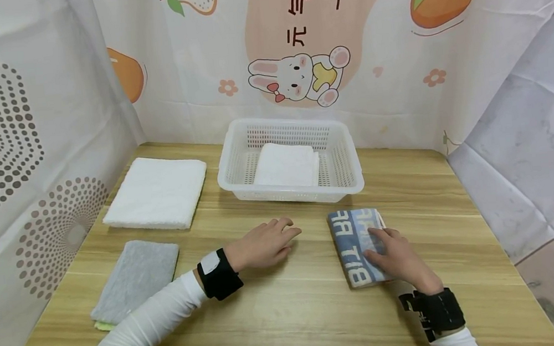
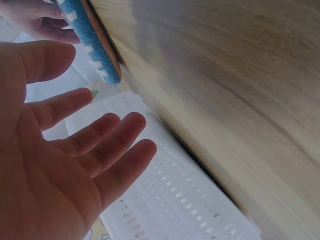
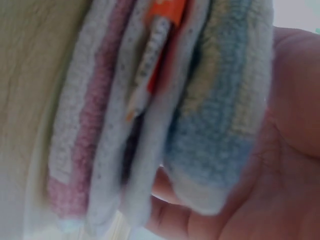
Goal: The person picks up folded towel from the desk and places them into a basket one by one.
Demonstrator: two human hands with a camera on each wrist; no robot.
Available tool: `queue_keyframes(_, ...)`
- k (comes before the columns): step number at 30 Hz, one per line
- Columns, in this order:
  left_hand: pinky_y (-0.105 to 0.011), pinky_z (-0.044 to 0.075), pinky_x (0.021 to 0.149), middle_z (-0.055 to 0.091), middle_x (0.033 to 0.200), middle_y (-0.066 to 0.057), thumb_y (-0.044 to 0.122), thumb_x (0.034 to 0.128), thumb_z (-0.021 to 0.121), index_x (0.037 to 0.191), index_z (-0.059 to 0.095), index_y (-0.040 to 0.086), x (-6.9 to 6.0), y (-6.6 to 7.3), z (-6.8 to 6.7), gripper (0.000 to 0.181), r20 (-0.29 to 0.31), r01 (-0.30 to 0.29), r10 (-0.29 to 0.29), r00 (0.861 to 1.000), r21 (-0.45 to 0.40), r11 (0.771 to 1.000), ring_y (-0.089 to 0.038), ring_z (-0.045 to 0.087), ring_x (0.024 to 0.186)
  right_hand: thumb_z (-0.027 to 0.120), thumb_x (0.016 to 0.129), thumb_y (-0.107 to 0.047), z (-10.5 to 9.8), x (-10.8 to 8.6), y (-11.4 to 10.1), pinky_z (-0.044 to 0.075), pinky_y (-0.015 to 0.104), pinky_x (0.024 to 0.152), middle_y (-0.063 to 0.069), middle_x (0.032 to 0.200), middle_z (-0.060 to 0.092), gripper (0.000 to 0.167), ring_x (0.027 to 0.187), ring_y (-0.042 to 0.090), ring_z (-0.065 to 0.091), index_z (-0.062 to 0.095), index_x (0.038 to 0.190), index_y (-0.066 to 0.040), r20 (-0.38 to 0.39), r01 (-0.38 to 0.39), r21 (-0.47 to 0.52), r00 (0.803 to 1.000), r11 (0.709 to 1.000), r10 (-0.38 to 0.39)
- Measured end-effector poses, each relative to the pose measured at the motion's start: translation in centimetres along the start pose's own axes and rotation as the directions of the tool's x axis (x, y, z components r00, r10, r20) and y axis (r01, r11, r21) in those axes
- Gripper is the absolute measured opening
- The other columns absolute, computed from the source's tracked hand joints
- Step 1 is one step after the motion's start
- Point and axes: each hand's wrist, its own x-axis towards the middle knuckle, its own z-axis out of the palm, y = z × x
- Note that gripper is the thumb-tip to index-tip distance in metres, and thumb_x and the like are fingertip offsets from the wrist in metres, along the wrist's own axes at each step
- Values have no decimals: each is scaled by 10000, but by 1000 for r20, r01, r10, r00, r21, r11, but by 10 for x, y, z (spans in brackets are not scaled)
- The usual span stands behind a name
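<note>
A folded blue towel with pale lettering [image 1: 351, 249] lies on the table at right of centre. My right hand [image 1: 397, 256] rests on its right part, thumb and a finger spread over the top. In the right wrist view, the towel's stacked edges [image 3: 210, 130] show blue, white and pink layers, with an orange label [image 3: 165, 12] between them. Some fingertips there are hidden behind the layers. My left hand [image 1: 264, 244] is above the table left of the towel, fingers loosely bent and holding nothing. The left wrist view shows its bare palm [image 2: 55, 175].
A white perforated basket [image 1: 291, 192] stands at the back centre, with a folded white cloth [image 1: 283, 164] in it. To the left lie a folded white towel [image 1: 156, 193] and a folded grey towel [image 1: 139, 278], a yellow-green edge under the latter. Printed curtains hang behind and beside the table.
</note>
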Motion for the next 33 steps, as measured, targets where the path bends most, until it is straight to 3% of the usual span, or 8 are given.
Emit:
queue_keyframes(12, -397, 534, 853, 493, 1389, -157, 194, 1008, 577, 1415, 496, 100, -2, 1, -2, 425, 28, 12, -12, 1000, -28, 1000, -294, 578, 1152, 665, 941, -237, 5, 1, -4, 407, 668, 958, 430, 1377, 381, 600, 1225, 586, 435, 461, 1421, 62, -5, 21, 25, 1000, 999, -21)
queue_keyframes(18, -400, 522, 877, 487, 1404, -164, 204, 1020, 559, 1432, 488, 97, -3, 1, -2, 431, 45, 11, -10, 999, -25, 1000, -297, 573, 1166, 683, 938, -218, 7, -1, -8, 408, 658, 961, 421, 1357, 419, 580, 1226, 580, 441, 485, 1403, 66, -31, 70, 34, 997, 997, -69)
queue_keyframes(33, -380, 526, 858, 500, 1378, -150, 208, 1017, 563, 1377, 539, 78, -5, -2, 3, 384, 41, 15, -14, 999, -21, 1000, -275, 569, 1157, 683, 938, -188, 12, 1, -21, 406, 662, 961, 417, 1357, 428, 561, 1226, 581, 441, 489, 1401, 63, -40, 124, 38, 992, 992, -122)
